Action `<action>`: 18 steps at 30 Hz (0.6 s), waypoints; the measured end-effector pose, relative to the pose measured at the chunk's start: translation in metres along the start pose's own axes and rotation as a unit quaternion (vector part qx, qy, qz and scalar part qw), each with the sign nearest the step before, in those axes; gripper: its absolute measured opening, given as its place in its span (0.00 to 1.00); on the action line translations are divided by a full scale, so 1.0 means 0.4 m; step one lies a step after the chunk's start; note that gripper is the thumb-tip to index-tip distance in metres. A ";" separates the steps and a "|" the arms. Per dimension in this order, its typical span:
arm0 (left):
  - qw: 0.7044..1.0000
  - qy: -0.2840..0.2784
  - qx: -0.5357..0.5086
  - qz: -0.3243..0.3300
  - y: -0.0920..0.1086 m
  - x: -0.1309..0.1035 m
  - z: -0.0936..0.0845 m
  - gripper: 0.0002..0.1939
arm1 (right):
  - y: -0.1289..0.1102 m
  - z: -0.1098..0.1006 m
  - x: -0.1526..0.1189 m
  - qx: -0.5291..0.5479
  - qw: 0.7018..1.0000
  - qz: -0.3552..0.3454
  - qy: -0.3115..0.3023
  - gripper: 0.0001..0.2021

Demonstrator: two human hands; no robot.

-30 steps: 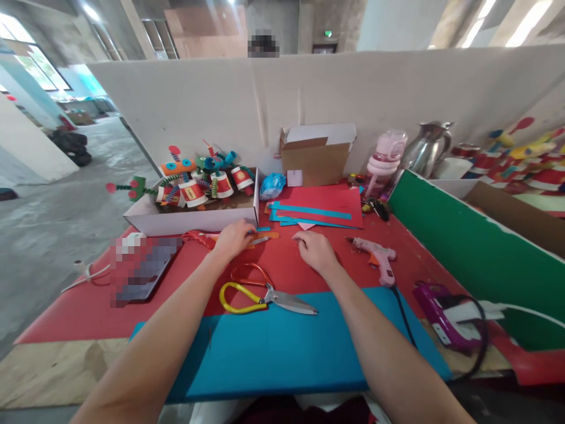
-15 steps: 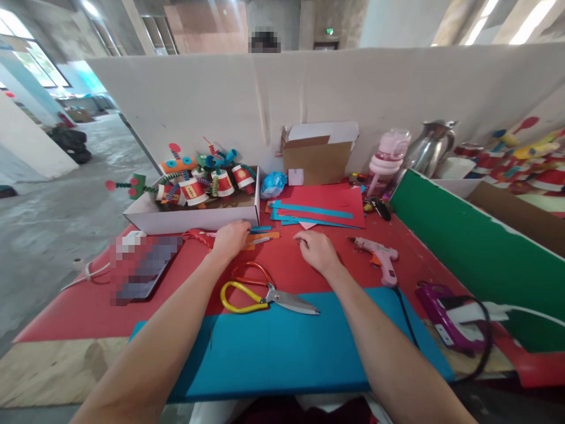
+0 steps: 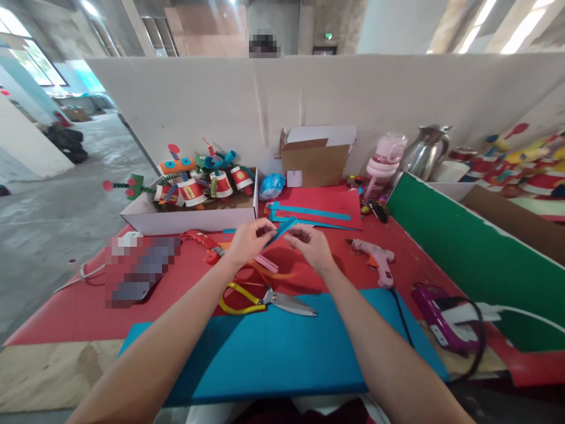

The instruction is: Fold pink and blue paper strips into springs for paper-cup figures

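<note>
My left hand [image 3: 251, 240] pinches a narrow blue paper strip [image 3: 285, 227] above the red table cover. Close to the strip's right side is my right hand [image 3: 311, 244], thumb and fingers curved and a little apart; whether they touch it I cannot tell. Below my hands lie a pink strip [image 3: 267, 263] and a blurred orange strip [image 3: 276, 274]. Scissors [image 3: 286, 301] with yellow and red handles rest across the edge of a blue board [image 3: 273, 353]. Beside my left wrist sits a red-handled cutter [image 3: 200, 238]. A pink glue gun [image 3: 375, 258] lies on the right.
A white box [image 3: 189, 222] of paper-cup figures [image 3: 192, 191] stands at the back left, a phone-like device [image 3: 150, 271] in front. Red paper sheets [image 3: 326, 203] lie behind my hands. A green-sided box [image 3: 468, 259], purple power strip [image 3: 445, 324], and pink bottle [image 3: 386, 165] are on the right.
My left hand has lifted the blue strip from beside the white box and moved right. My right hand has come nearer to it. The orange strip has shifted toward me.
</note>
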State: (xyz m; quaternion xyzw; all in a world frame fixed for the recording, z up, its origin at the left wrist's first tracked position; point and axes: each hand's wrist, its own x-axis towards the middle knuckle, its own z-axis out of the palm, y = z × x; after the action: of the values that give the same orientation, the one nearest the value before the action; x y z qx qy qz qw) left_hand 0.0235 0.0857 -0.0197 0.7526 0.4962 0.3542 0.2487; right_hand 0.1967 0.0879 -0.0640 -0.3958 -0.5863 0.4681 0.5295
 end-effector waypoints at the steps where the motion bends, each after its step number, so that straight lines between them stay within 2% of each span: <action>1: 1.000 0.004 -0.006 -0.002 0.003 -0.002 0.005 0.08 | -0.004 0.002 -0.002 0.002 1.000 -0.002 0.005 0.11; 5: 1.000 0.014 0.006 0.006 -0.001 -0.006 0.015 0.08 | -0.010 0.000 -0.003 0.004 0.999 0.019 0.026 0.10; 11: 0.999 0.023 0.032 0.025 -0.003 -0.012 0.027 0.06 | -0.017 0.000 -0.007 0.020 1.000 0.015 0.000 0.11; 18: 0.997 0.027 0.052 0.040 -0.003 -0.016 0.043 0.08 | -0.017 -0.001 -0.006 -0.006 1.000 0.004 0.002 0.13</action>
State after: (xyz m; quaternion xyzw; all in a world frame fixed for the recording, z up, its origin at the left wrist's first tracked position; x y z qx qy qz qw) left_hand 0.0344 0.0799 -0.0331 0.7741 0.4897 0.3578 0.1814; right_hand 0.1977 0.0839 -0.0581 -0.4024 -0.5860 0.4661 0.5267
